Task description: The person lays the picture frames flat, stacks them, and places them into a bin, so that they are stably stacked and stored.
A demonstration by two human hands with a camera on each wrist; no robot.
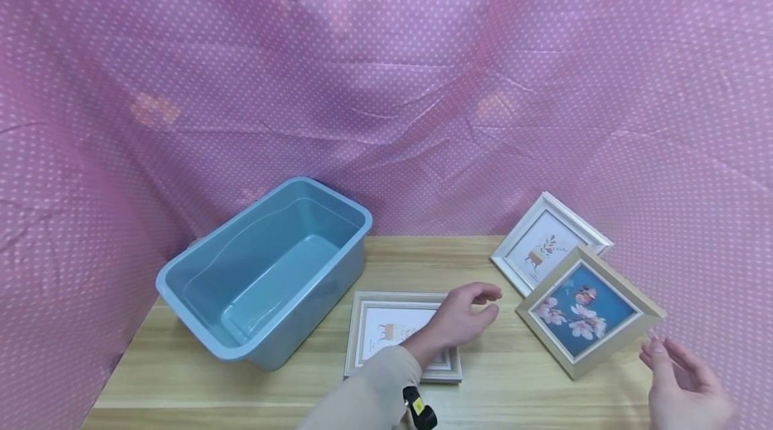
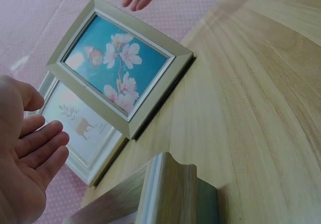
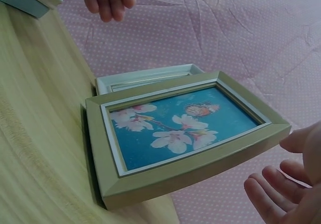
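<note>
A beige picture frame (image 1: 578,312) with a blossom-and-butterfly picture lies tilted, one side overlapping a white picture frame (image 1: 543,250) with a plant-and-animal drawing. By its right corner is my right hand (image 1: 688,383), fingers loosely bent and apart, the thumb tip close to the corner in the right wrist view. My left hand (image 1: 464,312) hovers left of these two frames with nothing in its loosely curved fingers. Beneath the left forearm, a third picture frame (image 1: 356,339) lies flat, its right part hidden by the arm and sleeve.
A deep blue-grey plastic bin (image 1: 266,343) stands at the left on the wooden table (image 1: 495,396), with nothing visible inside. Pink dotted cloth (image 1: 386,94) hangs behind the table and at both sides.
</note>
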